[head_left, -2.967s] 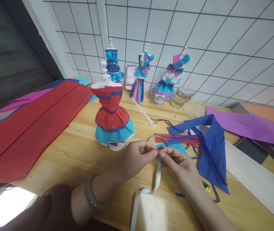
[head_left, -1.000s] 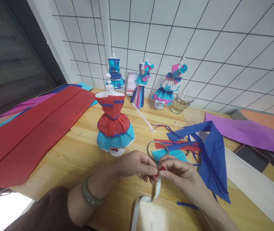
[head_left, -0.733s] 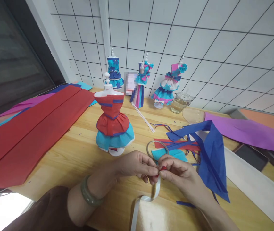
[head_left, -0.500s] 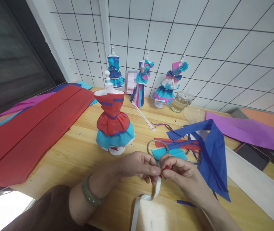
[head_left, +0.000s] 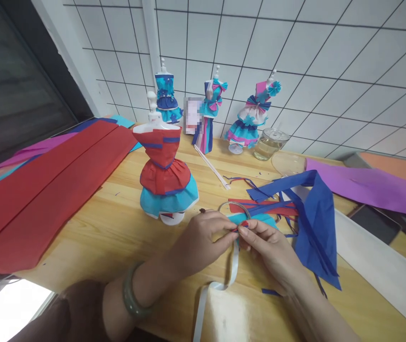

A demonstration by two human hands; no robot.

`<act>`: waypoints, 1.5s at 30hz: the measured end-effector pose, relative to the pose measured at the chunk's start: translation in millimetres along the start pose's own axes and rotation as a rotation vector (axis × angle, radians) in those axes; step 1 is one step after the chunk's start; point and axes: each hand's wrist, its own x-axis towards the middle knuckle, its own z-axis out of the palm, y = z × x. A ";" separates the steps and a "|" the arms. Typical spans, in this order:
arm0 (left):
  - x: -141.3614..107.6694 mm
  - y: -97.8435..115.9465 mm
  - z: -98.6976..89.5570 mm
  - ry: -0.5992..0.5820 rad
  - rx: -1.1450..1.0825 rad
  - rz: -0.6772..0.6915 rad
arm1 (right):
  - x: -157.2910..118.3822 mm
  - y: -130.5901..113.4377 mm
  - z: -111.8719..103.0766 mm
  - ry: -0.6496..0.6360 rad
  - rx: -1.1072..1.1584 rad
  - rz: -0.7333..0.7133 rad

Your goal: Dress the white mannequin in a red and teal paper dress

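Note:
My left hand [head_left: 206,242], with a green bangle at its wrist, pinches a small red and blue piece of crepe paper [head_left: 244,223] between thumb and fingertips. Meeting it there, my right hand [head_left: 272,249] grips the other side of the same piece, largely hidden by the fingers. A white tape strip [head_left: 234,268] curls down below the hands onto the table. Just behind the fingers lie a thin ring-shaped roll [head_left: 234,203] and a turquoise paper piece [head_left: 267,219]. Left of them stands a mini dress form [head_left: 165,173] in a red bodice and turquoise skirt.
Large red sheets [head_left: 56,185] cover the left side. Three dressed mini forms, one a pink and blue one [head_left: 249,118], stand by the tiled wall near a lidded glass [head_left: 270,145]. Blue paper [head_left: 316,228], a purple sheet [head_left: 366,185] and a white strip [head_left: 377,270] lie right.
Both hands have moved slightly up and away from me, still pinching the small red and blue piece. My left hand has turned, its back now more upward. The camera view has shifted slightly.

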 end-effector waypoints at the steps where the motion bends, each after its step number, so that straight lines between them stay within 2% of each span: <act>1: 0.1 0.2 -0.3 -0.018 -0.001 0.002 | 0.0 0.6 -0.3 -0.017 0.017 0.014; 3: 0.9 0.9 -1.5 -0.049 -0.030 -0.037 | 0.7 1.5 -2.0 -0.067 0.059 0.049; 7: 3.1 2.1 -3.4 -0.081 -0.136 -0.219 | 2.0 1.6 -4.5 -0.138 0.155 0.100; 11: 3.3 -0.1 -2.6 -0.071 -0.286 -0.359 | 1.0 0.4 -4.2 -0.175 0.189 0.107; 15: 2.0 -2.9 -1.4 -0.071 -0.438 -0.395 | 0.7 1.7 -4.3 -0.174 0.176 0.078; 21: 2.4 -5.1 -0.9 -0.084 -0.481 -0.403 | 2.6 5.3 -6.0 -0.113 0.145 0.068; 25: 2.6 -6.9 -0.5 -0.106 -0.553 -0.441 | 1.8 3.7 -4.4 -0.086 0.048 0.044; 28: 2.4 -6.5 -0.3 -0.106 -0.520 -0.452 | 0.8 1.3 -2.2 -0.053 -0.006 0.012; 33: -0.1 -6.5 2.1 -0.078 -0.403 -0.450 | 0.9 0.0 -0.8 -0.016 -0.014 0.008; 37: -1.3 -9.0 5.7 -0.006 -0.308 -0.416 | 0.9 -0.2 -0.6 -0.011 -0.002 0.017; 40: -0.3 -8.7 6.2 0.071 -0.185 -0.259 | 0.4 -0.9 0.1 -0.028 -0.033 0.027; 43: 0.9 -6.2 4.1 0.095 -0.040 -0.076 | 0.5 -1.3 0.0 -0.042 -0.039 0.041; 45: 1.3 -5.1 2.5 0.101 -0.007 -0.022 | 0.9 -1.2 -0.6 -0.066 -0.014 0.053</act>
